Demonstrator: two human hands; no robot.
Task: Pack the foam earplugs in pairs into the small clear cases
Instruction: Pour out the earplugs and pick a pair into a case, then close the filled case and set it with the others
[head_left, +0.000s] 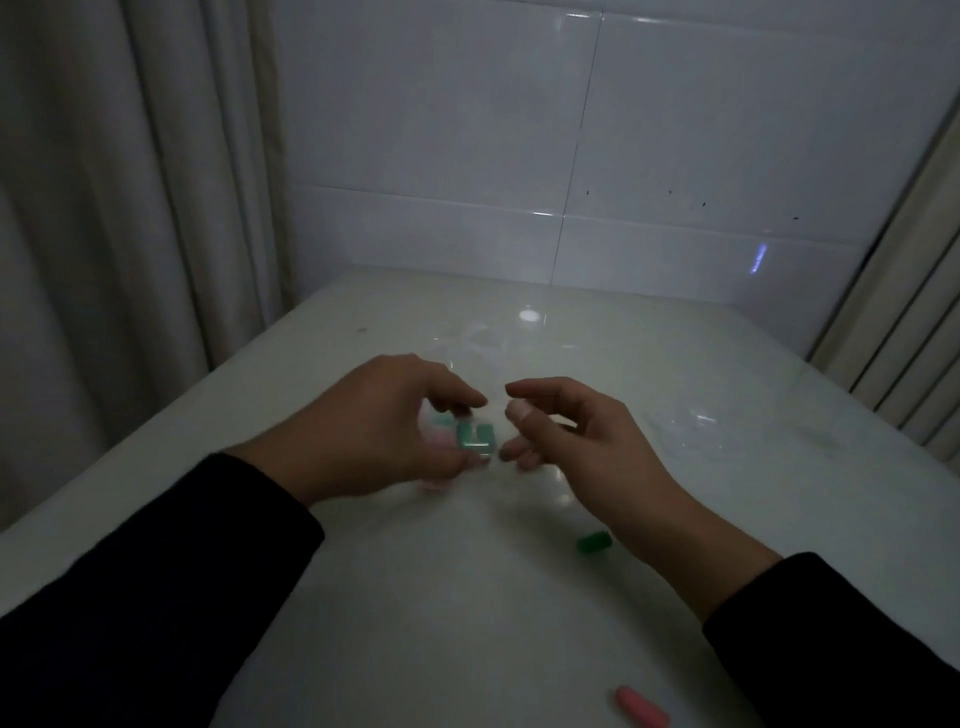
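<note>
My left hand (374, 431) hovers over the white table (415, 597) and pinches a small clear case (475, 440) with green earplugs inside. Pale pink shapes show blurred behind my left fingers. My right hand (576, 436) is just right of the case, fingers apart and curled, holding nothing that I can see. A loose green earplug (593, 542) lies on the table under my right wrist. A pink earplug (641, 705) lies near the front edge.
Faint clear plastic items (696, 421) lie on the table to the right, and more clear plastic (467, 338) beyond the hands. A tiled wall (519, 156) stands behind. Curtains (104, 208) hang at the left and right.
</note>
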